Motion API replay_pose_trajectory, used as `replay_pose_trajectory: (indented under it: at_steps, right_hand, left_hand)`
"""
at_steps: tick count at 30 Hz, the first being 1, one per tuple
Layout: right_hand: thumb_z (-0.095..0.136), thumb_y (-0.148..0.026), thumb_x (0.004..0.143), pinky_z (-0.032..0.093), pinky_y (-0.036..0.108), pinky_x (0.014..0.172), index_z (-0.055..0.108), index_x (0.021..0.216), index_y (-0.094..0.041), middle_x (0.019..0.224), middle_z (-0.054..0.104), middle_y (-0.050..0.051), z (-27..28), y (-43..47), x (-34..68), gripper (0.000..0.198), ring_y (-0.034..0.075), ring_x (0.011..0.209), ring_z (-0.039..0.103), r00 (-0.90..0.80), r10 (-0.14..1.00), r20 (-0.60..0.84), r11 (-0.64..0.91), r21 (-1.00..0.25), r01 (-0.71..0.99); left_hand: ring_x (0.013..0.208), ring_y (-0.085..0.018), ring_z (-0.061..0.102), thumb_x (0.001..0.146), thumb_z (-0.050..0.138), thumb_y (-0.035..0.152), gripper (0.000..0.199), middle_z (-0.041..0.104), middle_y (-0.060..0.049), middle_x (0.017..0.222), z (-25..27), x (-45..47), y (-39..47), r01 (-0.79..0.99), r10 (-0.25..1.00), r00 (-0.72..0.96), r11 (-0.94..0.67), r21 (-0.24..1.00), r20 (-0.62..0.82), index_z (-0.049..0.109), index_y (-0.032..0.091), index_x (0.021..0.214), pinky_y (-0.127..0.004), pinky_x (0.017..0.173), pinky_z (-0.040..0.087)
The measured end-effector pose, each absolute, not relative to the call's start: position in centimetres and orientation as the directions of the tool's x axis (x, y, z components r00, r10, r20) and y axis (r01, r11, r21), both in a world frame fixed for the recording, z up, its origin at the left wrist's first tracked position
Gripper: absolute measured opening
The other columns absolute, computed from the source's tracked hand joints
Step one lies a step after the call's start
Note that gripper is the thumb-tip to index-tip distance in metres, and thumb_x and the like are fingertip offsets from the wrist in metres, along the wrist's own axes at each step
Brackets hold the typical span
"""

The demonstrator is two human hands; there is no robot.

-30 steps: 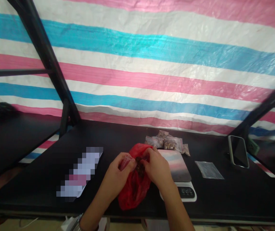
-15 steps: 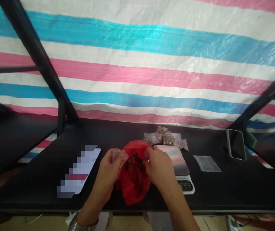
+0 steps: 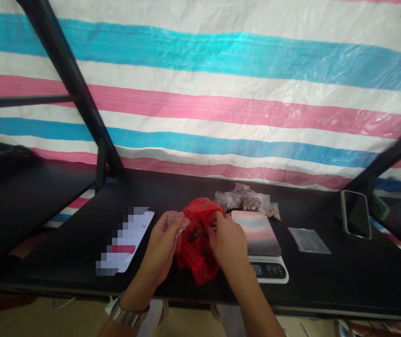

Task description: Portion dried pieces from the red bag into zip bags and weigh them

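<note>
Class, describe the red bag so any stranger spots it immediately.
Below the striped sheet, find the black table. Left of the white scale, between the left hand and right hand, is a crumpled plastic bag holding dark pieces. Nearby bags are clear; this one is red.

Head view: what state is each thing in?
Red bag: open, dark pieces inside.
Clear bag: pinched in left hand.
Right hand: at red bag's opening.
Scale: partly covered, reading unclear.
Small bags: filled, piled behind scale.
Flat bag: lying flat, no contents visible.
Left phone: screen lit.
Right phone: screen dark.
</note>
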State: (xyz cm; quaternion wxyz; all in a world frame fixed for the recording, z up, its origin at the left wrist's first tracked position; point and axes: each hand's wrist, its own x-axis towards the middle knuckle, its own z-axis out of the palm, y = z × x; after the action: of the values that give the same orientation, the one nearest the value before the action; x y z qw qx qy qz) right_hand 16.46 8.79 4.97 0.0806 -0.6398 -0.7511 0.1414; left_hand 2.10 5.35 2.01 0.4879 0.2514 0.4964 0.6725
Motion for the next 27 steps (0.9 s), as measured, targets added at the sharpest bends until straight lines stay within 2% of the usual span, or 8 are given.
replay_pose_trajectory:
  at_steps: [3,8,16,22,27]
  right_hand:
    - [0.064,-0.026,0.105,0.045,0.032,0.079,0.071,0.122,-0.022,0.121,0.076,0.011,4.7,8.9,16.4,0.019,0.027,0.105,0.075,-0.186,0.982,-0.046,0.154,-0.388,0.909]
    - [0.066,-0.027,0.104,0.043,0.029,0.078,0.075,0.114,-0.025,0.116,0.081,0.006,4.5,9.2,16.6,0.014,0.022,0.103,0.075,-0.210,0.976,-0.054,0.144,-0.562,0.814]
    - [0.067,-0.030,0.104,0.043,0.029,0.077,0.076,0.115,-0.025,0.115,0.082,0.006,4.8,9.0,16.6,0.015,0.025,0.104,0.076,-0.209,0.976,-0.064,0.138,-0.561,0.817]
    - [0.070,-0.027,0.101,0.047,0.028,0.078,0.077,0.108,-0.025,0.106,0.084,0.003,4.4,9.4,16.8,0.010,0.022,0.098,0.077,-0.225,0.972,-0.061,0.113,-0.720,0.685]
    - [0.069,-0.025,0.100,0.050,0.028,0.081,0.077,0.105,-0.024,0.102,0.083,0.002,3.8,9.8,17.0,0.009,0.020,0.095,0.077,-0.241,0.969,-0.057,0.105,-0.789,0.606]
  left_hand:
    - [0.070,-0.015,0.063,0.067,0.092,0.050,0.040,0.068,0.002,0.078,1.9,2.0,5.4,-0.452,0.918,-0.362,-0.020,0.892,-0.163,0.067,0.021,0.081,-0.028,0.067,0.054]
    - [0.075,-0.015,0.066,0.068,0.089,0.046,0.037,0.068,0.003,0.082,1.8,1.5,5.6,-0.511,0.909,-0.377,-0.042,0.858,-0.180,0.064,0.024,0.082,-0.030,0.075,0.059]
    - [0.076,-0.021,0.069,0.072,0.083,0.046,0.026,0.072,-0.001,0.081,2.3,0.7,5.5,-0.480,0.896,-0.406,-0.042,0.876,-0.179,0.068,0.026,0.075,-0.035,0.074,0.063]
    - [0.078,-0.024,0.072,0.076,0.080,0.046,0.021,0.075,-0.004,0.081,2.5,0.2,5.2,-0.416,0.891,-0.422,-0.024,0.909,-0.170,0.070,0.027,0.075,-0.037,0.073,0.064]
    - [0.082,-0.024,0.074,0.077,0.081,0.049,0.025,0.078,-0.004,0.084,2.8,-0.1,4.9,-0.385,0.894,-0.419,-0.019,0.923,-0.156,0.075,0.025,0.081,-0.036,0.075,0.064]
